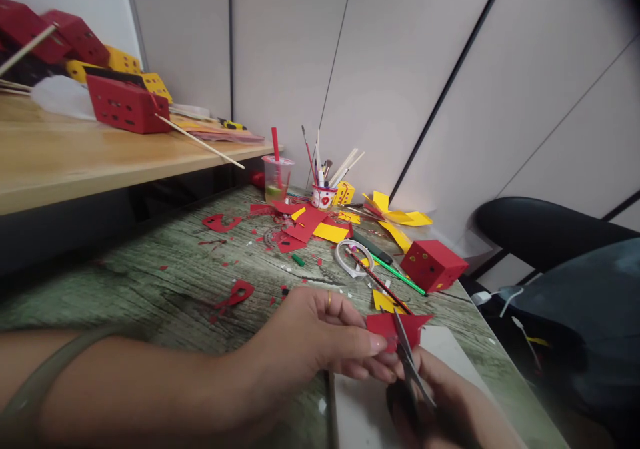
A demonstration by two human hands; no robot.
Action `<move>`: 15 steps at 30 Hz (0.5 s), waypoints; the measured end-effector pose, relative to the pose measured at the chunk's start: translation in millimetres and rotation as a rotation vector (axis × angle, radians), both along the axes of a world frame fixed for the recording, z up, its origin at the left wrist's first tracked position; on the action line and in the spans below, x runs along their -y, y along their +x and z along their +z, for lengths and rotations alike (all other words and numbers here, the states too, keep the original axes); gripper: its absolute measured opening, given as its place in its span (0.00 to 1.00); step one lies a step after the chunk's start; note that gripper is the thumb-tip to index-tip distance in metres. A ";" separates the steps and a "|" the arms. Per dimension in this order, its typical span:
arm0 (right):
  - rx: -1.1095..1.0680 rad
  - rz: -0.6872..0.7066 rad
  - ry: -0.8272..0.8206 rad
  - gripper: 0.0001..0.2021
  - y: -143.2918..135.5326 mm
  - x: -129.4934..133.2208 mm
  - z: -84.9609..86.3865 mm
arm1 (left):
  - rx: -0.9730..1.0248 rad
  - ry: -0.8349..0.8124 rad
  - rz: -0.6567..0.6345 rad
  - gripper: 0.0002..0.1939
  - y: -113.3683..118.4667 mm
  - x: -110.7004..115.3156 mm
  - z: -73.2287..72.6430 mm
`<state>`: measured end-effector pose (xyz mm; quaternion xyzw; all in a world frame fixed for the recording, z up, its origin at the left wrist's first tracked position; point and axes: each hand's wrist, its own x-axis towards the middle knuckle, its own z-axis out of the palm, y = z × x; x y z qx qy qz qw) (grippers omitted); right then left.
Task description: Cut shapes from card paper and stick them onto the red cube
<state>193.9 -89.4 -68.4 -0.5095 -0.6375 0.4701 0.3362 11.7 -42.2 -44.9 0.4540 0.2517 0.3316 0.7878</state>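
Observation:
My left hand (325, 339), a ring on one finger, pinches a small piece of red paper (383, 327) between thumb and fingers. My right hand (450, 396) is closed on a pair of scissors (411, 366) with dark handles, partly cut off by the lower edge of the view. The scissor blades lie across the red paper, close to my left fingertips. Beneath my hands is a white board (360, 412) on the table. A red paper cutout (235, 296) with a hole rests on the wood to the left of my hands.
Red and yellow scraps (307, 226), a roll of white tape (354, 258), a green pen (400, 277) and a red paper box (434, 265) lie beyond my hands. A plastic cup (277, 176) and a brush pot (323, 197) stand behind. The wooden shelf (65, 149) overhangs left; a black chair (540, 226) is right.

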 end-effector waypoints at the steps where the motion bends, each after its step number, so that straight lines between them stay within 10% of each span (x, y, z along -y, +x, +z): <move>1: 0.002 0.011 0.006 0.15 0.8 -0.4 -1.0 | 0.002 0.002 0.000 0.05 -0.3 0.3 -0.1; 15: 0.017 0.022 0.025 0.08 1.2 -0.7 -3.9 | 0.056 -0.050 -0.028 0.05 -0.3 3.3 -2.6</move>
